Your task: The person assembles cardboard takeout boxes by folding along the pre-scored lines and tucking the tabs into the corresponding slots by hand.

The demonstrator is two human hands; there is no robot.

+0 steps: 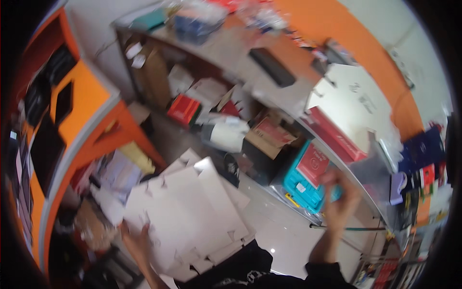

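A stack of flat, white die-cut cardboard sheets with slots and tabs lies in front of my body. My left hand grips its left edge, the thumb on top and the other fingers partly hidden. Out to the right, my right hand is raised and apart from the stack. Motion smears its fingers, so I cannot see whether they hold anything. Beside that hand are a turquoise plastic bin with a red card on it, and the counter edge.
On the grey counter lie a dark oblong box and a white-topped red box. Cartons and a red box crowd the space below. An orange desk stands at left; glossy floor tiles show between.
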